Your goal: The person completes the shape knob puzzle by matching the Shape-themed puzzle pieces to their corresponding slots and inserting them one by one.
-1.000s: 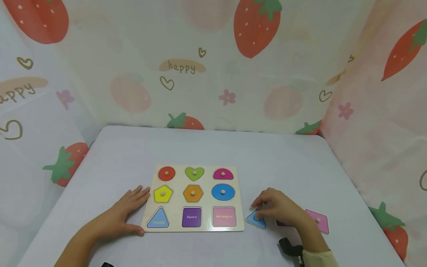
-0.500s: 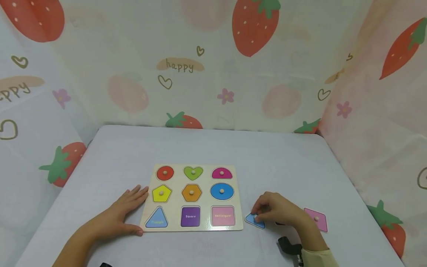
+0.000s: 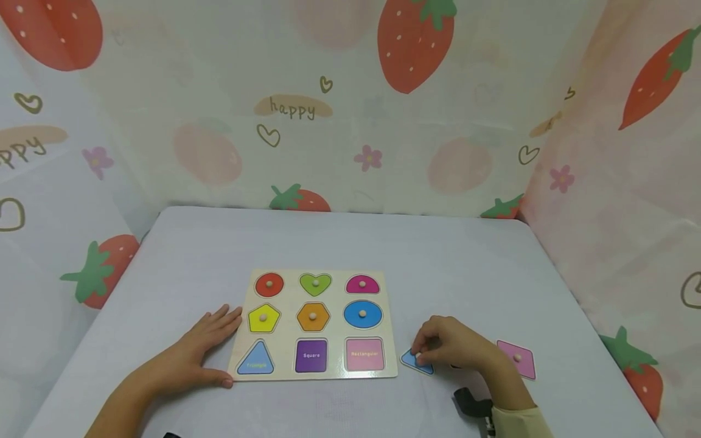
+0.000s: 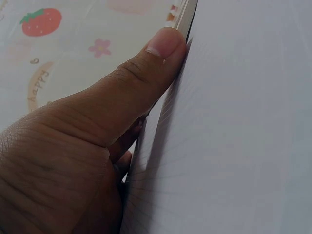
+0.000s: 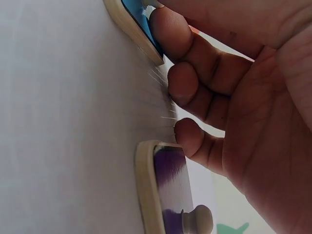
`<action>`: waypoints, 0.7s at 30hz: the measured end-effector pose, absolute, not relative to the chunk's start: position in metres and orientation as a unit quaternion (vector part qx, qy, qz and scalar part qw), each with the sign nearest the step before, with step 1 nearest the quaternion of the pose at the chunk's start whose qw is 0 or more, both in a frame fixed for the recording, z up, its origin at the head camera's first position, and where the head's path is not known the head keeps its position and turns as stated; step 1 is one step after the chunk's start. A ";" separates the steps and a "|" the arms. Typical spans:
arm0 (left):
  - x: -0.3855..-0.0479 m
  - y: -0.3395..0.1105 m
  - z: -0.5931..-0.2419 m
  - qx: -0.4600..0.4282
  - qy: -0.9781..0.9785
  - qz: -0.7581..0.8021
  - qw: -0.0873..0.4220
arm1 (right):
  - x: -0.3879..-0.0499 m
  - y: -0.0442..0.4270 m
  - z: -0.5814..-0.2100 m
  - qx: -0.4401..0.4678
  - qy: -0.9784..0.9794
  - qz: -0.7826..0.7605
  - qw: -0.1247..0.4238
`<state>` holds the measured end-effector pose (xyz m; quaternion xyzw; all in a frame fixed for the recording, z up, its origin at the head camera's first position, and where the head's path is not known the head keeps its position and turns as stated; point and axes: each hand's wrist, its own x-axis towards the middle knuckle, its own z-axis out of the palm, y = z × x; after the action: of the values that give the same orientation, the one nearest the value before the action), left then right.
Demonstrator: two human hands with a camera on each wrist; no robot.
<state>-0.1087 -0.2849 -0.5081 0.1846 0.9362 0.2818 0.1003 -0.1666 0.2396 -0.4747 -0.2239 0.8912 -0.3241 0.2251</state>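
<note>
In the head view, my left hand point(image 3: 188, 353) lies with fingers extended along the left edge of a wooden shape-puzzle board point(image 3: 288, 292). Its thumb point(image 4: 146, 63) touches the board's edge in the left wrist view. Just right of the board, my right hand point(image 3: 460, 345) pinches the knob of a blue triangle puzzle piece point(image 3: 423, 367). That piece sits on or very close to the table; the right wrist view shows its wooden edge point(image 5: 131, 29). A purple puzzle piece point(image 5: 168, 168) with a knob lies under the right hand's little finger, mostly hidden in the head view.
A pink puzzle piece point(image 3: 523, 363) lies right of the right wrist. Knobbed shapes fill the board's upper rows; its bottom row shows printed triangle point(image 3: 255, 359), square point(image 3: 311, 363) and rectangle point(image 3: 364, 363) spaces. A black device point(image 3: 471, 403) is near the right forearm.
The right hand's fingers have closed in on the triangle piece's knob and lowered slightly. The left hand stays at the board. The whole head view has shifted a little.
</note>
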 end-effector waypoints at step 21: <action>-0.108 -0.286 -0.508 0.168 0.935 0.289 0.115 | -0.173 0.224 -0.469 -0.265 0.901 -0.321 0.119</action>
<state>-0.1082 -0.2856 -0.5082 0.1680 0.9354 0.2891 0.1146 -0.1733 0.2241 -0.4690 -0.2655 0.9014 -0.3208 0.1191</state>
